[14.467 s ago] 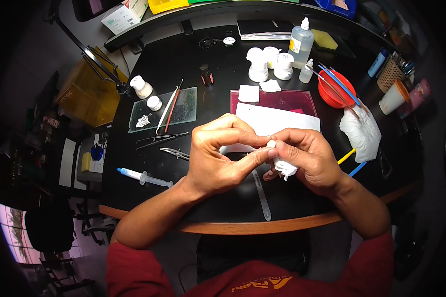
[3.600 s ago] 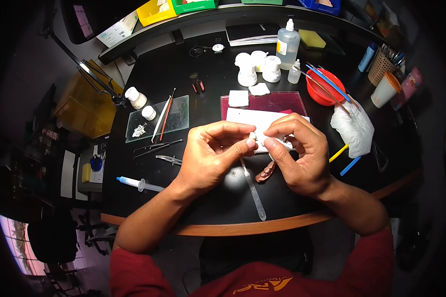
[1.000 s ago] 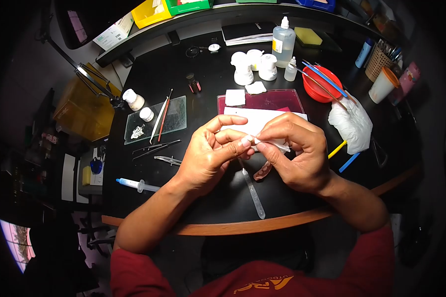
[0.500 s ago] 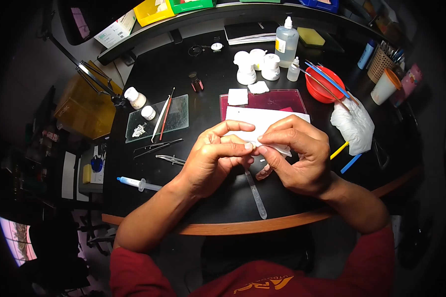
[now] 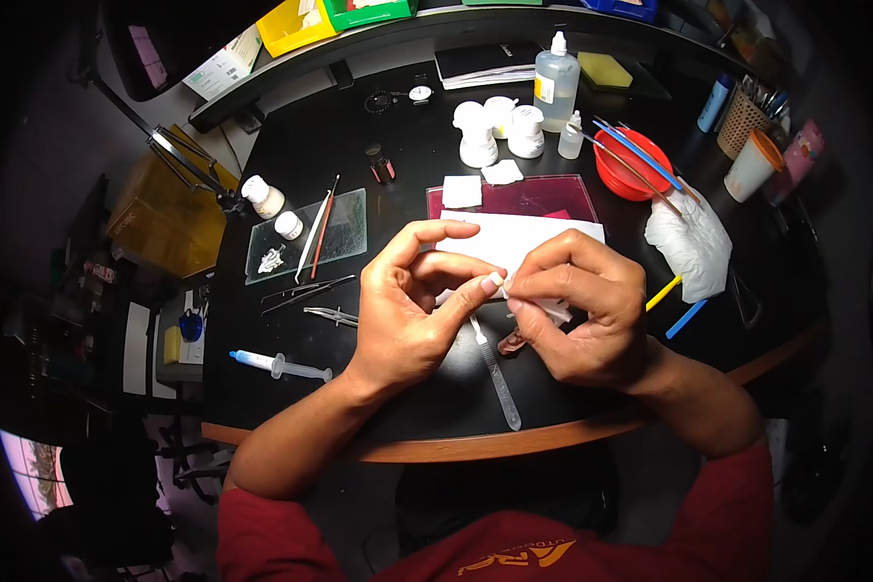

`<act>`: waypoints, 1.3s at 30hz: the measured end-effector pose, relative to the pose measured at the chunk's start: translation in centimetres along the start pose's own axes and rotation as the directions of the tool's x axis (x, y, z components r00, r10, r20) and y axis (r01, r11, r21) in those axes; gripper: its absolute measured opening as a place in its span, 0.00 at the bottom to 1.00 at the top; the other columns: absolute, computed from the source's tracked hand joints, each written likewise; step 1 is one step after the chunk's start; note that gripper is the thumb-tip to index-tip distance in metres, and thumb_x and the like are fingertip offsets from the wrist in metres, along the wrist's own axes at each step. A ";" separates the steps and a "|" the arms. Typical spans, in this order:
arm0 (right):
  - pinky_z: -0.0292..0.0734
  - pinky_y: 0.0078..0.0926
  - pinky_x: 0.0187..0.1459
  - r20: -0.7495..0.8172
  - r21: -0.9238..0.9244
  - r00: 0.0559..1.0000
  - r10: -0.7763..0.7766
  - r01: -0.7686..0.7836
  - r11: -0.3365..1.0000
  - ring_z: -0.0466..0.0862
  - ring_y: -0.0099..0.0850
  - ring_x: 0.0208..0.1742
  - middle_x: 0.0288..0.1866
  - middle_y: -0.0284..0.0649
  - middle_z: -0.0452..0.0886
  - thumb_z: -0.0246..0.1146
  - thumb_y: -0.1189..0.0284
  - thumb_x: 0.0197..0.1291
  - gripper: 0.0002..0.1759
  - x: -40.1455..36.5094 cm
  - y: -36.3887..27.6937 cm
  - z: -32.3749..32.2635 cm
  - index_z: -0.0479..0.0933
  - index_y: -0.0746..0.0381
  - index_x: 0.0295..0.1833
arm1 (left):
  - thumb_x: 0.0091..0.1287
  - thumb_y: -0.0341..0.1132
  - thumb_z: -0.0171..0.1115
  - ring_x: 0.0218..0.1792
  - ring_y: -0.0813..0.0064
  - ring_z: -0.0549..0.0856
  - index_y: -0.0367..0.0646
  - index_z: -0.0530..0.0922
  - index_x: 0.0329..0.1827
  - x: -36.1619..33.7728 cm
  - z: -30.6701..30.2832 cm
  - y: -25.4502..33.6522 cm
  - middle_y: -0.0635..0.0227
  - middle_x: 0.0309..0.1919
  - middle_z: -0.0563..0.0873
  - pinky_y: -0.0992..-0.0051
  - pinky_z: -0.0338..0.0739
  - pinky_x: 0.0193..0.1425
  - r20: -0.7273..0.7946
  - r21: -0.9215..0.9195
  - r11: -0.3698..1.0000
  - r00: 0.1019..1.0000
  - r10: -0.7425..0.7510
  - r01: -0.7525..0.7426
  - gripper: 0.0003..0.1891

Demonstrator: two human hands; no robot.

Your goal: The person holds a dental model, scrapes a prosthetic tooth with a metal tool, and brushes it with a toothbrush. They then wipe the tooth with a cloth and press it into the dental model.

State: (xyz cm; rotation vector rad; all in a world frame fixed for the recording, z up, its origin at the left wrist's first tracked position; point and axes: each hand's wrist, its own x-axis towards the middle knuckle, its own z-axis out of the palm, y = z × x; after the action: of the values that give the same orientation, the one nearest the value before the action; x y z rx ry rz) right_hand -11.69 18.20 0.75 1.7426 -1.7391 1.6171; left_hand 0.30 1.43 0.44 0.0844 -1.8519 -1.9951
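White tissue is bunched in your right hand, its thumb and forefinger pinched narrow, with loose folds hanging below the fingers. Your left hand is pinched narrow too, thumb and forefinger tips together on a small pale piece, mostly covered and too small to make out clearly. Both hands meet just above the black counter, fingertips nearly touching each other. Under them a metal tool lies pointing toward the near edge, and a brown lump sits beside it, partly hidden by your right hand. White paper spreads beyond your fingers, over a dark red plate. Near left, you have a syringe; far right, a red bowl with brushes across it.
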 end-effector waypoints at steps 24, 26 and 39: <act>0.85 0.27 0.34 0.024 -0.039 0.999 0.032 -0.031 0.999 0.87 0.32 0.37 0.40 0.43 0.82 0.73 0.87 0.50 0.13 -0.2 -0.1 0.5 0.88 0.68 0.44 | 0.70 0.19 0.68 0.49 0.72 0.91 0.31 0.74 0.65 0.0 -0.1 -0.2 0.53 0.44 0.92 0.75 0.87 0.57 -0.017 0.016 1.000 1.000 -0.014 0.014 0.22; 0.85 0.27 0.34 0.022 -0.034 0.999 0.040 -0.039 0.999 0.87 0.32 0.36 0.40 0.43 0.83 0.73 0.87 0.50 0.13 -0.3 -0.2 0.5 0.88 0.68 0.44 | 0.70 0.19 0.68 0.48 0.72 0.91 0.30 0.73 0.66 0.2 -0.2 -0.2 0.53 0.44 0.92 0.74 0.87 0.57 -0.020 0.039 0.999 1.000 -0.002 0.002 0.22; 0.85 0.27 0.33 0.013 -0.045 1.000 -0.013 0.014 0.999 0.86 0.32 0.36 0.41 0.44 0.80 0.73 0.86 0.53 0.13 -0.2 0.3 0.9 0.87 0.68 0.46 | 0.70 0.19 0.69 0.48 0.74 0.91 0.30 0.69 0.73 0.0 -0.2 -0.5 0.55 0.44 0.92 0.74 0.85 0.58 0.013 0.097 0.995 1.000 0.006 -0.007 0.29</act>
State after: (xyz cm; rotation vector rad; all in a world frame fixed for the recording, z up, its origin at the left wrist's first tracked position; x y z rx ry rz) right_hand -11.44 17.58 0.08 1.7448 -1.7516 1.5525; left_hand 0.26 1.22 -0.10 0.0938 -1.9547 -1.9049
